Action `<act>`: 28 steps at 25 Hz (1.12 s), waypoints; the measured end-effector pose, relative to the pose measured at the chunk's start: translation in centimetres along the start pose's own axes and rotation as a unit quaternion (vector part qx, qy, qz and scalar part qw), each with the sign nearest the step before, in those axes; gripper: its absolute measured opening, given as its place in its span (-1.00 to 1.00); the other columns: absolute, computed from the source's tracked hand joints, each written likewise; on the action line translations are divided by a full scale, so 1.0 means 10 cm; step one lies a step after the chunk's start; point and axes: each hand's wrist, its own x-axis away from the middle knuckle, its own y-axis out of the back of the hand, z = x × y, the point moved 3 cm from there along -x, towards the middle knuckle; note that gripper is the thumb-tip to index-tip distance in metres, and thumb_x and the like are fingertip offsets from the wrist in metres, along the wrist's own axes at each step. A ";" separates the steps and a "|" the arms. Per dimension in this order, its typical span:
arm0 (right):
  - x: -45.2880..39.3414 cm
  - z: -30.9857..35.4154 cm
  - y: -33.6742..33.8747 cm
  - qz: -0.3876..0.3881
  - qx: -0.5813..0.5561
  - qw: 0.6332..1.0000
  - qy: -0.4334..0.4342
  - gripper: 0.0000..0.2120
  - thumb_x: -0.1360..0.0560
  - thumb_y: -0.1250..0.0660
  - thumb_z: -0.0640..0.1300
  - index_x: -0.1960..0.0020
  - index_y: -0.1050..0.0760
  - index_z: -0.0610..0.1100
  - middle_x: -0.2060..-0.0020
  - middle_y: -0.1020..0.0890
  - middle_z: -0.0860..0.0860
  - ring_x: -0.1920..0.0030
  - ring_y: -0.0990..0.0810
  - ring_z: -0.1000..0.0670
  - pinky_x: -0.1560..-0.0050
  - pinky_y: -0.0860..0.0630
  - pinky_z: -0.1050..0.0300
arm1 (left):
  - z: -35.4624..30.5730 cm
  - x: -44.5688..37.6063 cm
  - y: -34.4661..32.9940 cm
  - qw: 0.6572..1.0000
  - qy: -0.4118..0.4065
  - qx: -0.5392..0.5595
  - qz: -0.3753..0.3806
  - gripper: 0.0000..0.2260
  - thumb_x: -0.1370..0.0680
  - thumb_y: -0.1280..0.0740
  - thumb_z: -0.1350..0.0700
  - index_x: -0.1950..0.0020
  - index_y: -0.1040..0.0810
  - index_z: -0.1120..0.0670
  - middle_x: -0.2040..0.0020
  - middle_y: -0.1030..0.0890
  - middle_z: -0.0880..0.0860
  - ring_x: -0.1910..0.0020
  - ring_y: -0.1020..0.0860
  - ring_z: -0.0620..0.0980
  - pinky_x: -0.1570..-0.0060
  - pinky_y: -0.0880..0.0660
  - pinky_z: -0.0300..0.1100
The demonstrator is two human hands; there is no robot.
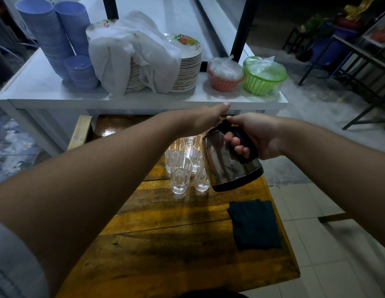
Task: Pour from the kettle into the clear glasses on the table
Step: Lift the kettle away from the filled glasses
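Observation:
A steel kettle (226, 162) with a black handle and base hangs tilted to the left above the wooden table (165, 244). My right hand (254, 136) grips its handle. My left hand (205, 119) lies on the kettle's top, over the lid, which it hides. Several clear cut-pattern glasses (181, 175) stand clustered on the table just left of the kettle and under its spout side; some are hidden behind the kettle and my left wrist. Whether liquid is flowing I cannot tell.
A dark folded cloth (255, 224) lies on the table's right side. Behind stands a white counter (144, 97) with stacked blue bowls (56, 39), cloth-covered plates (187, 65), and pink (225, 80) and green baskets (262, 78). Tiled floor lies to the right.

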 end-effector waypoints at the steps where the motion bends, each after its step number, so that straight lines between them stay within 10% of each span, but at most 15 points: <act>1: -0.01 -0.03 0.03 0.006 0.001 1.000 0.007 -0.44 -0.68 -0.09 0.22 0.27 -0.52 -0.14 0.50 -0.44 0.03 0.55 -0.44 0.07 0.59 -0.35 0.27 | -0.01 0.00 0.00 1.000 0.000 -0.011 -0.002 -0.28 -0.59 0.08 -0.30 -0.37 -0.48 0.23 -0.32 -0.54 0.13 -0.26 -0.49 0.02 -0.22 -0.33 -0.13; 18: -0.18 -0.98 0.81 0.032 -0.021 0.980 0.197 -0.29 -0.68 0.01 0.26 0.31 -0.57 -0.22 0.57 -0.50 -0.06 0.54 -0.48 -0.03 0.43 -0.43 0.14 | -0.45 -0.06 -0.47 0.998 -0.007 -0.050 -0.025 -0.33 -0.58 0.06 -0.33 -0.35 -0.55 0.08 -0.39 -0.51 0.13 -0.35 -0.44 0.04 -0.29 -0.32 -0.01; 23: -0.48 -1.43 1.00 -0.043 -0.091 0.963 0.249 -0.35 -0.67 0.00 0.29 -0.22 -0.53 -0.25 0.42 -0.62 -0.08 0.48 -0.55 -0.05 0.42 -0.49 0.09 | -0.51 -0.34 -0.98 0.996 -0.010 -0.089 -0.008 -0.44 -0.63 0.03 -0.24 -0.36 -0.50 0.08 -0.32 -0.54 0.13 -0.28 -0.48 0.05 -0.15 -0.40 -0.04; 28: -0.85 -1.79 1.14 -0.061 -0.203 0.958 0.193 -0.34 -0.66 -0.03 0.30 -0.13 -0.56 -0.28 0.39 -0.59 -0.07 0.50 -0.51 0.01 0.46 -0.42 0.15 | -0.41 -0.72 -1.54 0.985 -0.021 -0.165 0.032 -0.50 -0.66 0.02 -0.15 -0.48 -0.35 0.08 -0.48 -0.37 0.16 -0.48 -0.28 0.11 -0.37 -0.25 0.02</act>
